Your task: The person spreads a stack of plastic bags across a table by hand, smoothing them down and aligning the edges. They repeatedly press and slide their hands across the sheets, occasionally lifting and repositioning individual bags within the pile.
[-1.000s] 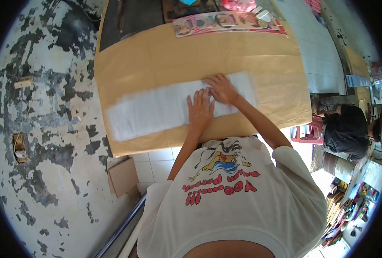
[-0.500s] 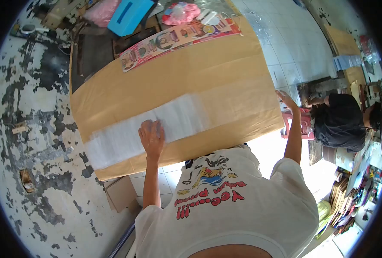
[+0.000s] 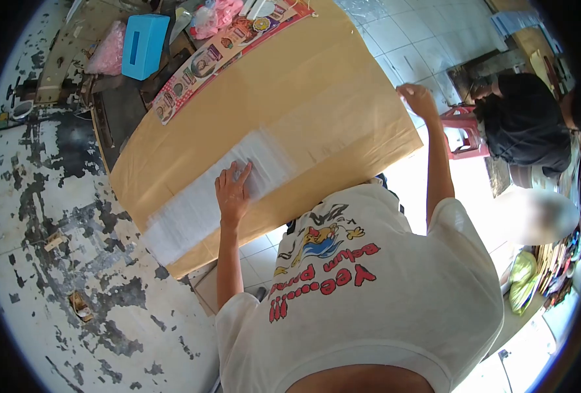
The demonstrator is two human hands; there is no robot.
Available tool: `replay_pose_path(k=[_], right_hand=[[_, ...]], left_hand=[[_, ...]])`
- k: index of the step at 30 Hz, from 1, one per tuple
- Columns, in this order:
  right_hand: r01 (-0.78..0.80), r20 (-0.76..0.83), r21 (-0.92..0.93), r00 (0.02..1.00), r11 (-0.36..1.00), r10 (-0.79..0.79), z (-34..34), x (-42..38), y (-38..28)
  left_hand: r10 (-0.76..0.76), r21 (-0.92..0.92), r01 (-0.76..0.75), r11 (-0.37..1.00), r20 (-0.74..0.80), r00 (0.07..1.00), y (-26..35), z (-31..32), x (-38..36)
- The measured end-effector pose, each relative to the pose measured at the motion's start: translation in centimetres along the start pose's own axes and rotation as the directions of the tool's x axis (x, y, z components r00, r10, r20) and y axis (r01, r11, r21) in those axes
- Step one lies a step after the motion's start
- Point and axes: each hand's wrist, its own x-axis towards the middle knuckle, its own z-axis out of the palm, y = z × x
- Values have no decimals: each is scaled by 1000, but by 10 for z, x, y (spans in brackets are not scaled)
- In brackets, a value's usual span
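Note:
A stack of clear, whitish plastic sheets (image 3: 192, 213) lies slantwise on the brown paper covering (image 3: 316, 85) of the table. My left hand (image 3: 233, 190) rests flat on the stack, fingers spread, toward its right half. Out at the table's right edge, my right hand (image 3: 419, 101) is raised with its fingers curled in. Whether anything thin is between those fingers is too small to make out. A faint sheen shows on the brown paper between the stack and my right hand.
Along the far edge lie a printed food banner (image 3: 205, 62), a blue plastic box (image 3: 145, 47) and pink plastic bags (image 3: 109, 49). A person in a black shirt (image 3: 529, 121) sits at the right, near a red stool (image 3: 464, 134). The peeling wall (image 3: 74, 223) stands left.
My view has turned, so the table appears more slanted. My right hand has gone from stretched fingers to curled ones. My left hand stays on the stack, its fingers more spread.

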Motion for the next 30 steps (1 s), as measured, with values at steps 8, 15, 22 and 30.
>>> replay_pose_path(k=[8,15,22,30], right_hand=[[76,-324,293,946,953,24,-41,-12,-284],[451,-107,465,883,762,-457,51,-44,-576],[441,55,629,797,641,-602,114,-92,-702],[563,-387,758,794,329,-469,223,-107,-727]], left_hand=[[3,-143,-25,989,-153,988,-2,13,-6],[72,-536,-95,839,-65,995,-14,16,-18],[65,-105,-100,989,-291,955,5,91,-25],[-53,-367,-42,929,-245,968,6,58,-46]])
